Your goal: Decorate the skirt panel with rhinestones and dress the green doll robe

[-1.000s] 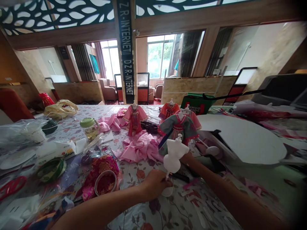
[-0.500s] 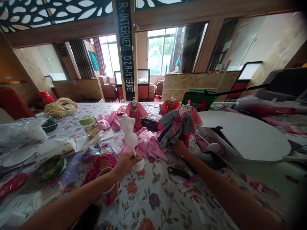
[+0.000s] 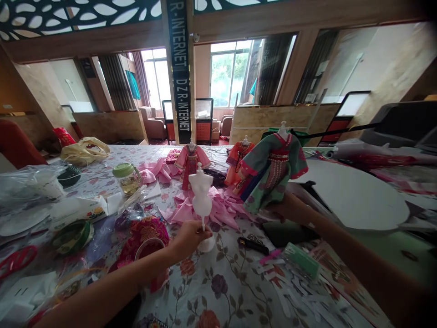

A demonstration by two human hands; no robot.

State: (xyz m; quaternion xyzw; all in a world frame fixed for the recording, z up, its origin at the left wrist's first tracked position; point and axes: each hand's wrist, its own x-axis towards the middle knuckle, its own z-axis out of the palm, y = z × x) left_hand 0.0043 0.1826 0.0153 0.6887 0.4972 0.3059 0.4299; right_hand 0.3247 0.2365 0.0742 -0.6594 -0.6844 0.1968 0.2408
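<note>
My left hand is closed around the thin stand of a bare white miniature mannequin, just above its round base. This mannequin is upright. On the right, my right hand grips, from below, a mannequin dressed in a green robe with red trim; the skirt hides its stand and my fingertips. Behind them are a mannequin in a pink robe and one in an orange robe. Crumpled pink fabric lies behind the bare mannequin.
A lidded glass jar, a green tape roll and magenta brocade lie to the left. To the right are a large white round board, a dark clip-like tool and paper strips on the floral tablecloth.
My right hand has lifted the green-robed mannequin up and to the right. My left hand has shifted the bare mannequin slightly right and down, and it stands straighter.
</note>
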